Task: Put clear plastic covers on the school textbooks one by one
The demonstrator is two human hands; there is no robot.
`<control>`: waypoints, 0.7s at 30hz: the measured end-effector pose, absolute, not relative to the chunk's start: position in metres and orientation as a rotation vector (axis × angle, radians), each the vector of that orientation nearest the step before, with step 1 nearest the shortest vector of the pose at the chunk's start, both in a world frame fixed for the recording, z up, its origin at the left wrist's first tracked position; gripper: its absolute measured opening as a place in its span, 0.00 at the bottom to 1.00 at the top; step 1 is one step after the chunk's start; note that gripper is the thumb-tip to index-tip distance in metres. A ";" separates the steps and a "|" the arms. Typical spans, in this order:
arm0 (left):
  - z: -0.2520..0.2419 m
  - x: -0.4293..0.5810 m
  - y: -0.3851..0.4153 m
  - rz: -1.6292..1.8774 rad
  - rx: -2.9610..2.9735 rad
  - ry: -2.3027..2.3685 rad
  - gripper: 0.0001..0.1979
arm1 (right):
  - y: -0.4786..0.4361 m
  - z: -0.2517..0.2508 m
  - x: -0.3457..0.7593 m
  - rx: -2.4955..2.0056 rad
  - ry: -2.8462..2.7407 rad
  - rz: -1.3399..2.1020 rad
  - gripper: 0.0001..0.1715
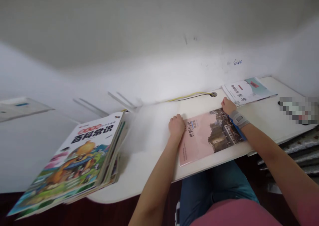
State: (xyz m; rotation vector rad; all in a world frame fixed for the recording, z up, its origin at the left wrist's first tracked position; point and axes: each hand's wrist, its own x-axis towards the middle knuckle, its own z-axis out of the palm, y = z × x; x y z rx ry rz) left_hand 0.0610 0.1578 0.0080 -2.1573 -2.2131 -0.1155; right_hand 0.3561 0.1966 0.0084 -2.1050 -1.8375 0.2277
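Note:
A pink book (pixel 196 139) with a castle picture on its cover lies at the front of the white desk. My left hand (pixel 176 125) is closed at the book's left edge, fingers curled. At its upper right corner my right hand (pixel 228 106), with a pale band on the wrist, is closed on the edge. A blue strip shows along the book's right side; I cannot tell whether it is a second cover. Just beyond my right hand lies a white and teal booklet (pixel 249 90), flat near the wall.
A stack of large picture books (pixel 82 159) stands at the left, overhanging the desk's (pixel 139 173) front edge. A yellow cable (pixel 191 96) runs along the wall into a round hole. A blurred-out object (pixel 297 110) lies at the right. Silvery packages (pixel 299 156) sit below the desk there.

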 end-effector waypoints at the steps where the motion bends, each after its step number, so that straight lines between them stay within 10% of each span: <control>1: 0.007 0.061 0.158 -0.118 -2.159 -2.208 0.15 | 0.196 0.007 0.356 -2.099 -1.855 0.213 0.12; 21: 0.036 0.071 0.147 -0.183 -2.220 -2.227 0.24 | 0.199 0.003 0.367 -1.883 -2.214 0.076 0.19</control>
